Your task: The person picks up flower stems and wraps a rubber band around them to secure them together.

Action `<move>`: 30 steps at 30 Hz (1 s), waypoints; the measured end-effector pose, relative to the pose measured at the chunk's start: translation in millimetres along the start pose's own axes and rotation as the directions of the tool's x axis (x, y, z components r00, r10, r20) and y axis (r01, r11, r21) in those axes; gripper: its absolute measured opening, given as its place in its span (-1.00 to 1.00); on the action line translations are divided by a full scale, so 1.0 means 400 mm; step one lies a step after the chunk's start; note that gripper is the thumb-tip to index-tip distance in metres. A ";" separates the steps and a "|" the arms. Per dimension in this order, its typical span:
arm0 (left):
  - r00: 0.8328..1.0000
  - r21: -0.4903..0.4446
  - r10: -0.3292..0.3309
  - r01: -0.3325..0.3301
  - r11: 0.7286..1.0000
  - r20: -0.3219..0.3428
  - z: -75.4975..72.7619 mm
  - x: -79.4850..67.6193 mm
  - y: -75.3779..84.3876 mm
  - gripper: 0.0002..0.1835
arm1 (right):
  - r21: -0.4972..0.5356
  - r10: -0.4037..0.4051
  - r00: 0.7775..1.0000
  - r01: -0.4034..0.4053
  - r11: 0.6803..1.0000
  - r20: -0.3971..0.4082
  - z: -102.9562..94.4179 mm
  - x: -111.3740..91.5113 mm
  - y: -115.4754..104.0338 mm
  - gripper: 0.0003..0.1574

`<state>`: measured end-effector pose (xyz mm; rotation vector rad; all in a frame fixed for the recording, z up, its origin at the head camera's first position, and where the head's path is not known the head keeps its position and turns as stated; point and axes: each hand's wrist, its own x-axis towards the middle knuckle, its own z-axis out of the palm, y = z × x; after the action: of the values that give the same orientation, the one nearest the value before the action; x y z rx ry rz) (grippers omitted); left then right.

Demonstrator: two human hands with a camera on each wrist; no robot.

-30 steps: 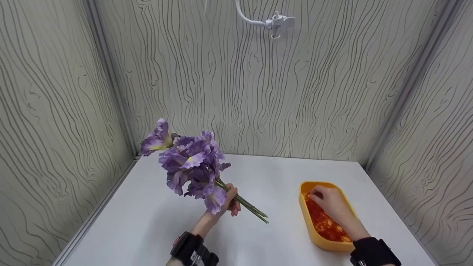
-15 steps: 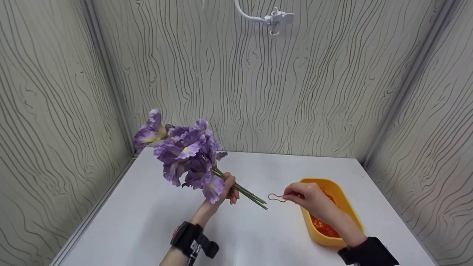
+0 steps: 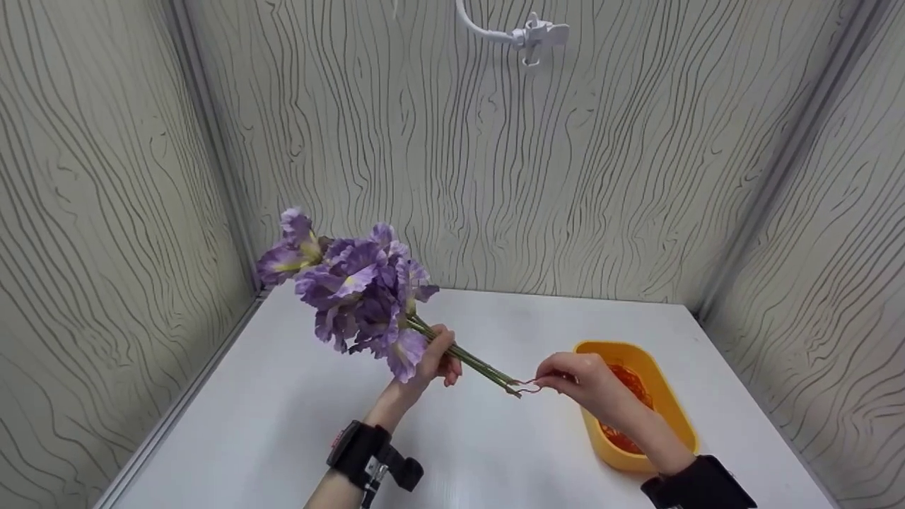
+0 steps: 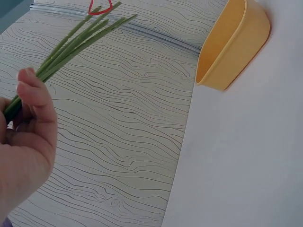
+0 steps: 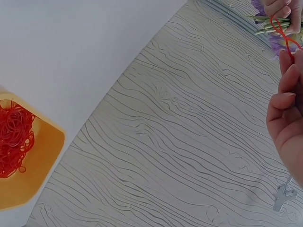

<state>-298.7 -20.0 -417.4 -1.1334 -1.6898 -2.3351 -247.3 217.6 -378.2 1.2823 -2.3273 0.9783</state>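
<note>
A bunch of purple artificial irises (image 3: 360, 290) is held at an angle above the table, blooms to the upper left. My left hand (image 3: 435, 357) grips its green stems (image 4: 71, 49), whose cut ends point right. My right hand (image 3: 583, 378) pinches a thin red rubber band (image 5: 282, 33) between thumb and fingertips. In the head view the band's loop is at the stem ends; whether it encircles any stem I cannot tell. In the left wrist view the loop crosses near the stem tips.
A yellow-orange tub (image 3: 672, 403) stands on the white table (image 3: 488, 452) under my right forearm. Red rubber bands (image 5: 14, 137) lie tangled in it. Wood-patterned panels (image 3: 452, 155) enclose the back and sides. A white clip on a bent arm (image 3: 537, 39) hangs high at the back.
My right hand has come out of the tub with a rubber band and moved left to the stem ends. The flowers in my left hand have risen slightly.
</note>
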 end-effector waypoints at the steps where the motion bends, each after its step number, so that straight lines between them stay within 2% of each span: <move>1: 1.000 0.003 -0.016 0.016 1.000 -0.009 0.005 0.001 0.004 -0.76 | -0.003 -0.004 1.000 0.004 1.000 -0.010 0.000 0.000 0.001 -0.79; 3: 0.999 -0.014 -0.045 0.045 0.999 -0.006 0.013 0.003 0.017 -0.77 | -0.007 -0.024 0.999 0.024 1.000 -0.029 0.000 0.001 0.004 -0.79; 4: 0.996 -0.006 -0.084 0.084 0.996 -0.023 0.020 0.002 0.029 -0.76 | -0.006 -0.033 0.999 0.032 0.999 -0.037 0.000 0.001 0.005 -0.79; 6: 0.995 -0.021 -0.100 0.100 0.995 -0.008 0.026 0.002 0.043 -0.77 | -0.006 -0.047 0.997 0.047 0.999 -0.056 0.001 0.001 0.009 -0.80; 11: 0.994 -0.035 -0.102 0.103 0.994 0.041 0.032 -0.002 0.056 -0.76 | -0.020 -0.055 0.995 0.053 0.998 -0.088 0.007 0.001 0.016 -0.80; 17: 0.994 -0.053 -0.081 0.086 0.995 0.079 0.039 -0.003 0.053 -0.78 | -0.046 -0.056 0.994 0.051 0.998 -0.098 0.019 0.007 0.016 -0.83; 25: 0.989 -0.058 -0.097 0.103 0.993 0.108 0.053 -0.004 0.064 -0.77 | -0.082 -0.005 0.993 -0.005 0.997 -0.120 0.027 0.018 0.006 -0.84; 30: 0.988 -0.058 -0.094 0.102 0.993 0.120 0.057 -0.008 0.056 -0.78 | -0.097 0.029 0.991 -0.042 0.994 -0.131 0.032 0.023 0.007 -0.85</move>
<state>-274.6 -11.0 -397.9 -1.2501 -1.7583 -2.4428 -254.2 204.2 -383.6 1.1090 -2.2759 0.9150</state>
